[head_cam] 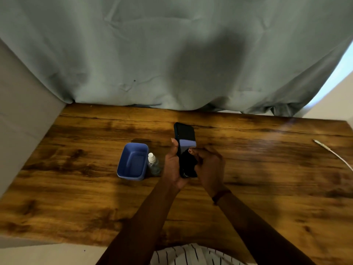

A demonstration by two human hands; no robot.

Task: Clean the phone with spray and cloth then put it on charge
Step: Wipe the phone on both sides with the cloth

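Phone [185,139] is up off the table [267,188], held roughly upright and tilted a bit away from me, screen side toward the right hand as far as I can see. Left hand [172,167] is wrapped around its left edge and back, thumb along the side, fingers closed on it. Right hand [209,165] is bunched around a dark cloth [188,162], pressing it against the lower half of the phone; fingers curled shut on the cloth. Upper part of the phone shows a pale lit band just above the cloth.

Spray bottle [153,163], clear with a white cap, stands on the table just left of the left hand, touching or nearly touching the blue plastic tub [132,161] beside it; can't tell which. Tub is open side up.

White charging cable [333,153] lies on the table far right, well apart from the hands, plug end pointing inward. Grey-green curtain [172,54] hangs behind the table's far edge.
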